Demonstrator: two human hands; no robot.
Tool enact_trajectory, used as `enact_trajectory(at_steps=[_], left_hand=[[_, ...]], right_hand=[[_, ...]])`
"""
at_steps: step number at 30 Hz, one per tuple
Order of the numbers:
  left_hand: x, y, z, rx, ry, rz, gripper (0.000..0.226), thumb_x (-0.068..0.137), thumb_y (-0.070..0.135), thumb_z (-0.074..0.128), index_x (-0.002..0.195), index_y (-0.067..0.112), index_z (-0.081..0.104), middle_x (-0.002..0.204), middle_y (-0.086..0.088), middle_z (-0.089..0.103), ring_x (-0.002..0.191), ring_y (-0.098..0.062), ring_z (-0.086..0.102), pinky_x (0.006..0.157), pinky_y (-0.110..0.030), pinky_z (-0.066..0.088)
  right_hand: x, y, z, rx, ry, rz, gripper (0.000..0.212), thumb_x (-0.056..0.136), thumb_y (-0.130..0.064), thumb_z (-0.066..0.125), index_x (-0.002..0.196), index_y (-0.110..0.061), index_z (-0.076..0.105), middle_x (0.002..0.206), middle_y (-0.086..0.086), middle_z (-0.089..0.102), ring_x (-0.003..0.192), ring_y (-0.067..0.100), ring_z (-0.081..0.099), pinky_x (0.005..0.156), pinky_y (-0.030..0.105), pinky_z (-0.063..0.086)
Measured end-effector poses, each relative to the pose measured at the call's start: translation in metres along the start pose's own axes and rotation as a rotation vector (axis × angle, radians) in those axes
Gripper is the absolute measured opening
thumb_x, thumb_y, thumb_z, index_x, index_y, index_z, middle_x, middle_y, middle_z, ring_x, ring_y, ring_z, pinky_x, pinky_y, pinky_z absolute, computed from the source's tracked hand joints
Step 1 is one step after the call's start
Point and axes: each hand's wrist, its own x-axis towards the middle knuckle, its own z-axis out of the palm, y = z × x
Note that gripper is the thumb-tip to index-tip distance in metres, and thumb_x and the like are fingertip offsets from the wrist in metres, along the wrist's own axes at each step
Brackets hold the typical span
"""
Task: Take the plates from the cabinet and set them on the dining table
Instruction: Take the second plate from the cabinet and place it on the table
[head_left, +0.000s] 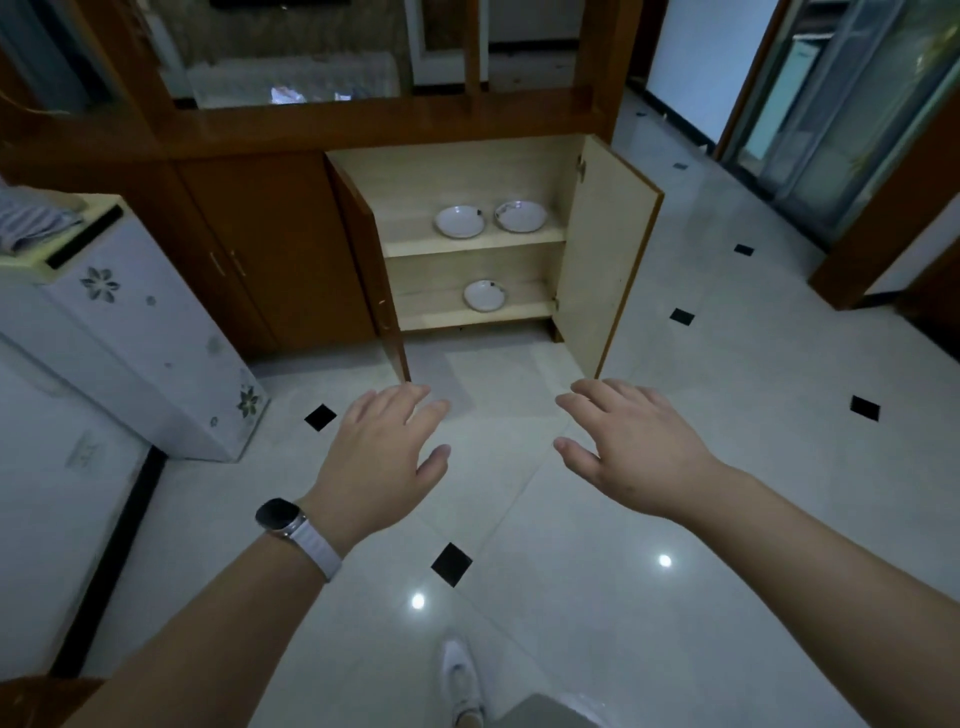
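Observation:
A low wooden cabinet (470, 244) stands ahead with both doors swung open. Two white plates sit side by side on its upper shelf, one on the left (460, 221) and one on the right (520, 215). A third white plate (484, 295) lies on the lower shelf. My left hand (382, 457), with a watch on the wrist, and my right hand (631, 444) are stretched out palm down over the floor, well short of the cabinet. Both hold nothing and their fingers are spread.
The left door (374, 270) and right door (605, 254) stick out into the floor space. A white appliance with a flower pattern (140, 343) stands at the left. The tiled floor (571, 545) lies between me and the cabinet. A doorway (831, 119) opens at the right.

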Motion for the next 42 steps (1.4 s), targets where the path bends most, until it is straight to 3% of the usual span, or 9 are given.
enact_trajectory(at_steps=[2, 9, 15, 26, 29, 33, 42], left_hand=[[0.035, -0.025, 0.003, -0.017, 0.011, 0.019, 0.044, 0.09, 0.044, 0.052, 0.129, 0.024, 0.055, 0.133, -0.002, 0.057, 0.122, -0.022, 0.048, 0.105, -0.043, 0.036], [0.124, -0.075, 0.013, -0.101, 0.02, 0.055, 0.045, 0.091, 0.044, 0.045, 0.129, 0.022, 0.055, 0.133, -0.004, 0.056, 0.124, -0.024, 0.049, 0.106, -0.045, 0.035], [0.187, -0.111, 0.035, -0.054, -0.065, 0.096, 0.049, 0.091, 0.048, 0.04, 0.132, 0.025, 0.052, 0.136, -0.003, 0.053, 0.126, -0.023, 0.046, 0.108, -0.045, 0.032], [0.362, -0.116, 0.087, -0.041, -0.1, 0.045, 0.048, 0.086, 0.043, 0.046, 0.125, 0.019, 0.059, 0.129, -0.007, 0.059, 0.119, -0.026, 0.052, 0.103, -0.041, 0.035], [0.419, -0.114, 0.096, -0.024, -0.097, 0.039, 0.048, 0.085, 0.042, 0.047, 0.124, 0.018, 0.061, 0.127, -0.007, 0.06, 0.115, -0.026, 0.053, 0.099, -0.039, 0.036], [0.481, -0.107, 0.106, -0.034, -0.079, 0.027, 0.046, 0.085, 0.04, 0.047, 0.121, 0.016, 0.061, 0.125, -0.01, 0.061, 0.112, -0.029, 0.055, 0.099, -0.042, 0.039], [0.548, -0.121, 0.121, 0.001, -0.069, -0.012, 0.046, 0.084, 0.036, 0.047, 0.12, 0.013, 0.062, 0.121, -0.013, 0.063, 0.105, -0.032, 0.059, 0.094, -0.041, 0.045]], right_hand=[[0.036, 0.0, -0.009, -0.018, 0.011, 0.016, 0.061, 0.093, -0.058, 0.022, 0.138, -0.024, 0.044, 0.14, -0.002, 0.049, 0.129, 0.021, 0.043, 0.104, 0.039, 0.035], [0.128, 0.015, -0.017, 0.009, 0.04, 0.094, 0.053, 0.096, -0.054, 0.034, 0.139, -0.024, 0.043, 0.141, -0.004, 0.048, 0.129, 0.02, 0.043, 0.104, 0.037, 0.033], [0.193, 0.043, -0.013, 0.024, 0.025, 0.122, 0.054, 0.096, -0.055, 0.031, 0.14, -0.025, 0.041, 0.143, -0.005, 0.044, 0.129, 0.019, 0.042, 0.103, 0.037, 0.032], [0.353, 0.159, 0.015, 0.116, -0.012, 0.097, 0.056, 0.095, -0.056, 0.031, 0.137, -0.022, 0.046, 0.138, -0.001, 0.049, 0.126, 0.021, 0.044, 0.102, 0.037, 0.033], [0.395, 0.2, 0.014, 0.129, -0.016, 0.079, 0.063, 0.091, -0.059, 0.022, 0.131, -0.021, 0.051, 0.131, 0.001, 0.054, 0.12, 0.023, 0.048, 0.098, 0.037, 0.036], [0.446, 0.251, 0.012, 0.103, -0.022, 0.022, 0.061, 0.089, -0.056, 0.028, 0.123, -0.016, 0.059, 0.125, 0.004, 0.059, 0.115, 0.026, 0.054, 0.095, 0.039, 0.041], [0.527, 0.288, 0.009, 0.138, -0.042, -0.04, 0.069, 0.087, -0.058, 0.021, 0.128, -0.015, 0.055, 0.131, 0.005, 0.056, 0.119, 0.028, 0.051, 0.097, 0.041, 0.039]])
